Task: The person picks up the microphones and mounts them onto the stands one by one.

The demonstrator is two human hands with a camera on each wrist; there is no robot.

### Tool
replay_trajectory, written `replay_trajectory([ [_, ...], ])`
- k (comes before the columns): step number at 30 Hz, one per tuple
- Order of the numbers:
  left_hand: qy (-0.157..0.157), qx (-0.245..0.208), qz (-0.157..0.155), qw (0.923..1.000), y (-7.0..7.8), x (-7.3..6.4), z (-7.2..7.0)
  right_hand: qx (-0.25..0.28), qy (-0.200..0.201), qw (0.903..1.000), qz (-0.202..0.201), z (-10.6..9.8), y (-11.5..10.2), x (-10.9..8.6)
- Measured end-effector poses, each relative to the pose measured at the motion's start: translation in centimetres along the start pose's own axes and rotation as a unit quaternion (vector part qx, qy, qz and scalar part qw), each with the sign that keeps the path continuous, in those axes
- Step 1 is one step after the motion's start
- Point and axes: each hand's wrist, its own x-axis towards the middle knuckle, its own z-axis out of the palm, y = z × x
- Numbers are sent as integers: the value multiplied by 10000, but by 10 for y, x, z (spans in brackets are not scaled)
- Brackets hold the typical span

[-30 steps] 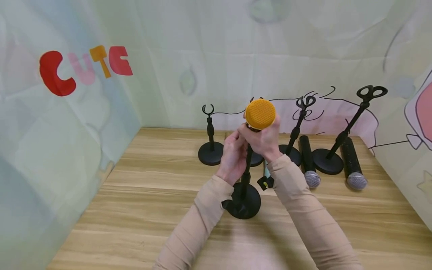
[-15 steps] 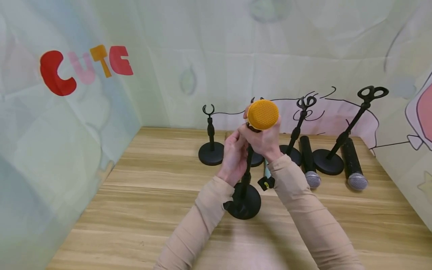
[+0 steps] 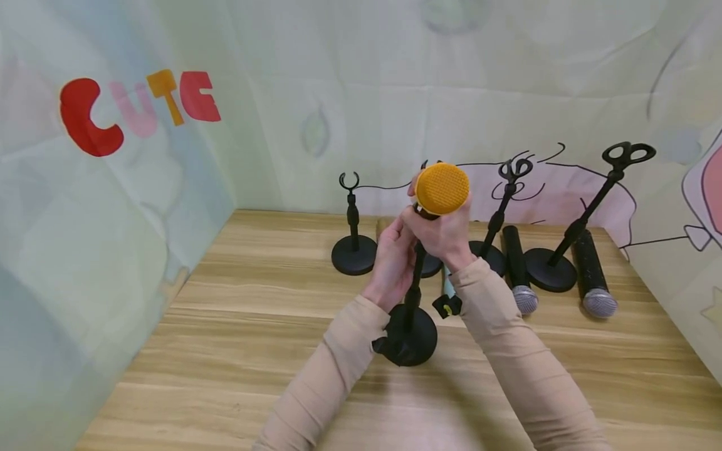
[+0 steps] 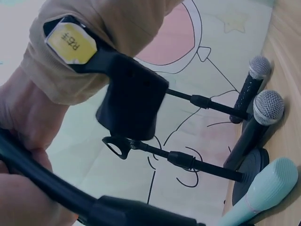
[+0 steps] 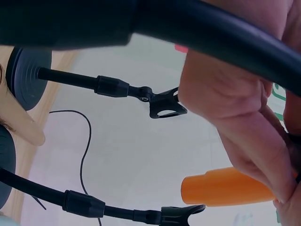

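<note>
In the head view, the right hand (image 3: 442, 237) grips an orange microphone (image 3: 442, 188), its round mesh head turned toward the camera, at the top of a black stand (image 3: 414, 297). The left hand (image 3: 393, 266) holds that stand high on its pole, fingers curled and meeting the right thumb; the hands hide whether the microphone sits in the clip. The stand's round base rests on the wooden tabletop (image 3: 225, 319). A short stand (image 3: 353, 254) rises behind, to the left; to the right, two silver-headed microphones (image 3: 514, 260) (image 3: 589, 272) lie beside two more stands (image 3: 495, 219) (image 3: 581, 222). In the left wrist view, the held pole runs between the hands, a black mount with a yellow label (image 4: 134, 101) is fixed at the right sleeve (image 4: 136, 23), and a mint microphone (image 4: 263, 188) lies near the silver-headed pair. In the right wrist view, the orange handle juts out past bent fingers, the dark pole crosses in front, and a tan cylinder (image 5: 21, 120) lies between two stand bases.
</note>
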Motion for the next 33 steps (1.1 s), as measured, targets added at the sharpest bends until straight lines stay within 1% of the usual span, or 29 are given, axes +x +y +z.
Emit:
replay_trajectory([
  [7,-166,56,-138,9998,5,-2,-1,-5,56,10000,-31,1,-2,1],
  [10,-187,179,-95,9996,6,-2,-1,-62,100,9999,68,2,-4,0],
  [12,-129,345,-10,9993,5,-2,-1,-135,128,9998,119,2,-4,-1],
  [14,-9,446,102,9990,4,-3,0,-160,133,9998,36,2,-3,0],
  [17,255,393,190,9987,3,-4,2,-195,73,9997,-159,1,-3,1],
  [19,359,302,195,9987,2,-3,3,-192,36,9995,-235,2,-4,2],
  [21,412,251,130,9987,1,-2,3,-218,41,9997,-129,2,-4,1],
  [24,403,278,83,9988,0,-1,2,-447,5,9990,80,2,-4,-2],
  [26,376,298,84,9988,0,-1,1,-559,-71,9983,121,1,-3,-5],
  [28,326,315,125,9989,0,-1,0,-565,-179,9982,70,0,-1,-6],
  [31,238,349,154,9990,0,-3,-1,-209,-376,9991,-33,-2,1,-5],
  [33,205,468,161,9986,0,-4,-3,-1,-558,9984,-35,-4,2,-4],
])
